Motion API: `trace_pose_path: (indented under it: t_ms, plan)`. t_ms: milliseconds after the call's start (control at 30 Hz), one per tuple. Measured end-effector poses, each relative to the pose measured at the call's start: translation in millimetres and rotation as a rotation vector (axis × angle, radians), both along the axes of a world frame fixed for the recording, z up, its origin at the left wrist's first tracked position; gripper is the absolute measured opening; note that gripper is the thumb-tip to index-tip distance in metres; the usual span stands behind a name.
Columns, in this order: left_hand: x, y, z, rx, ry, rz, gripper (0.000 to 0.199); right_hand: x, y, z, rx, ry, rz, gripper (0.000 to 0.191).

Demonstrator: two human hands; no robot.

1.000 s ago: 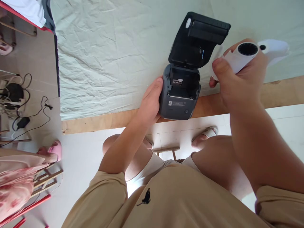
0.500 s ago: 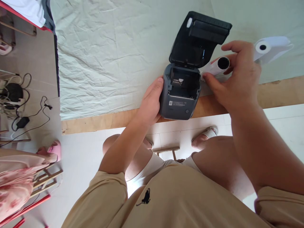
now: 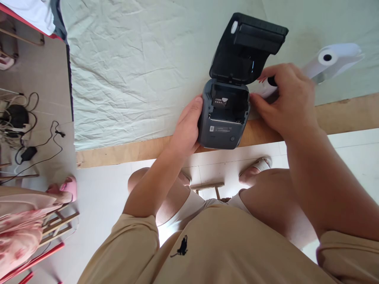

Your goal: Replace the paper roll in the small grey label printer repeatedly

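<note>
A dark grey device, like a small printer (image 3: 222,134), is tilted at the table's front edge. Its black lid (image 3: 247,49) stands raised, and the bay inside shows a small label. My left hand (image 3: 189,126) grips the device's left side. To the right, my right hand (image 3: 288,98) curls around a white roll with a dark core (image 3: 266,90), its thumb near the device's right edge. The fingers hide much of this roll. Another white roll (image 3: 327,58), with loose film or paper trailing from it, lies beyond my right hand.
Pale green cloth (image 3: 133,71) covers the table, with a bare wooden edge (image 3: 127,153) along the front. At the left are cables (image 3: 17,118), a black adapter (image 3: 29,153) and a wooden stool (image 3: 60,227). Beside the stool, a person's foot wears a pink slipper (image 3: 70,187).
My right hand's upper fingers have come down and left over the roll, covering more of it. The roll's dark end has shifted slightly left. My left hand and the device have barely moved.
</note>
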State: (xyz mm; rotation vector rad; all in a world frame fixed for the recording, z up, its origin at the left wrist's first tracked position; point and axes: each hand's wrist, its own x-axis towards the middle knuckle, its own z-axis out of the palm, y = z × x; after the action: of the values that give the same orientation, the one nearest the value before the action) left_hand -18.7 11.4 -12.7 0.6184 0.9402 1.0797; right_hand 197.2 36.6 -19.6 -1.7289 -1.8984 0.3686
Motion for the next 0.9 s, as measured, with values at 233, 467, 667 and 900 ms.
trace_pose_path:
  t_ms: [233,467,667,900]
  plan:
    - [1.3,0.5,-0.7,0.014,0.027,0.011,0.033,-1.7,-5.8,-0.1,0.018,0.049,0.043,0.033]
    - [1.2,0.6,-1.5,0.044,0.023,0.016,0.034,-0.6,-7.7,2.4,0.000,0.127,0.056,0.035]
    - [0.5,1.1,-3.0,0.048,0.053,0.003,0.031,-1.6,-6.1,2.2,-0.034,0.069,0.029,0.036]
    - [0.7,0.5,-1.5,0.042,0.025,0.002,0.033,-0.1,-6.7,1.5,-0.027,0.008,0.048,0.050]
